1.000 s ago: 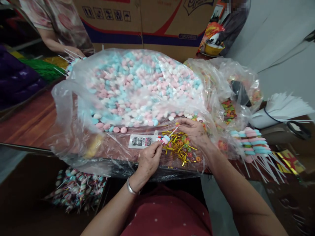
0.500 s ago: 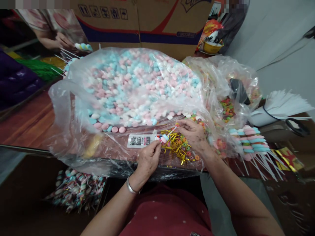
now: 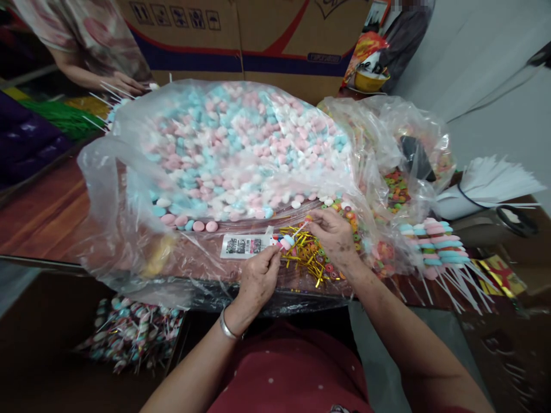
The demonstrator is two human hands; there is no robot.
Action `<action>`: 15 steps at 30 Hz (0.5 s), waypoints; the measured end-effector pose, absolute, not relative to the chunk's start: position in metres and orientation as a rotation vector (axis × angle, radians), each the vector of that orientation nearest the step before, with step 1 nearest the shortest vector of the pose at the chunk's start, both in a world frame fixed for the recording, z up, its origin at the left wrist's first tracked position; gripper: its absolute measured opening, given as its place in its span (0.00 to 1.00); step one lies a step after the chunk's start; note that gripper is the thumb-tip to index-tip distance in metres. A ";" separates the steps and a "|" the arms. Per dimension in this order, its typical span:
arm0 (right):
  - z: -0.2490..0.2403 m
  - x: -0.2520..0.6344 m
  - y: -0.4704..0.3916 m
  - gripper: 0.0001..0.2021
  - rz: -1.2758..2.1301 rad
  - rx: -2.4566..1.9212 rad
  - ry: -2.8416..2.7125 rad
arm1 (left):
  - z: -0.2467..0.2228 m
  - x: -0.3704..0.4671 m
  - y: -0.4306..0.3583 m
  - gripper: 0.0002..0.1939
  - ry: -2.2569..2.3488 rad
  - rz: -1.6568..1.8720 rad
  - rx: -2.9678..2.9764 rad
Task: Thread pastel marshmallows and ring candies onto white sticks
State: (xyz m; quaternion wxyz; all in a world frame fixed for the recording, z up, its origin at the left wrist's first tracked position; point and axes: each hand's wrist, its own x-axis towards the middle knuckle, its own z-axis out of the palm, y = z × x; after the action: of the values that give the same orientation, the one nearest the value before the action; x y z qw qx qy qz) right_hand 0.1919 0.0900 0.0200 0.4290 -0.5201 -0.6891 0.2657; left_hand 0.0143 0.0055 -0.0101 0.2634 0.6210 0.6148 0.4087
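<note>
My left hand (image 3: 259, 274), with a silver bangle at the wrist, is closed on a marshmallow skewer. Pink, white and blue marshmallows (image 3: 286, 241) sit on it beside my left fingertips. The bare white stick (image 3: 300, 228) slants up to the right. At its far tip, my right hand (image 3: 334, 234) pinches a small red-orange gummy ring (image 3: 308, 219), partly hidden by the fingers. Below my hands lie gold twist ties (image 3: 310, 258) among loose gummy rings (image 3: 329, 268). A printed label packet (image 3: 245, 246) is left of them.
A big clear bag of marshmallows (image 3: 241, 149) covers the table's middle. To the right are bags of gummy rings (image 3: 398, 189), finished skewers (image 3: 437, 244) and a holder of white sticks (image 3: 456, 201). A box of wrapped skewers (image 3: 138, 332) is below left. Another person's hand (image 3: 123, 85) works at far left.
My hands keep almost the same pose on the skewer and gummy ring. The view shifts slightly. The other person's hand has moved, and the marshmallow skewer near it is mostly out of sight.
</note>
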 end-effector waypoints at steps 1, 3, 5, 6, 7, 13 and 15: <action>0.021 0.191 0.088 0.09 0.610 -1.301 -1.760 | -0.010 0.014 0.005 0.14 1.673 1.094 1.681; 0.023 0.189 0.085 0.08 0.498 -1.299 -1.840 | -0.009 0.015 0.005 0.14 1.688 1.073 1.690; 0.025 0.187 0.082 0.09 0.421 -1.284 -1.908 | -0.009 0.015 0.005 0.14 1.694 1.057 1.701; 0.026 0.186 0.081 0.09 0.400 -1.277 -1.928 | -0.008 0.015 0.005 0.15 1.696 1.053 1.704; 0.026 0.185 0.080 0.09 0.396 -1.273 -1.937 | -0.008 0.014 0.005 0.14 1.694 1.052 1.705; 0.018 0.170 0.062 0.10 0.719 -1.257 -1.777 | -0.005 0.014 0.005 0.14 1.643 1.098 1.678; 0.017 0.165 0.054 0.12 0.846 -1.256 -1.755 | -0.005 0.014 0.005 0.14 1.614 1.132 1.655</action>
State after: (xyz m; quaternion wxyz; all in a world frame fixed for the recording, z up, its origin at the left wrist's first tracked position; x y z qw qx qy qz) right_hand 0.1654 0.0540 0.0170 0.4005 -0.4965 -0.6937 0.3344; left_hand 0.0145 0.0054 -0.0053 0.2801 0.6172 0.6018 0.4223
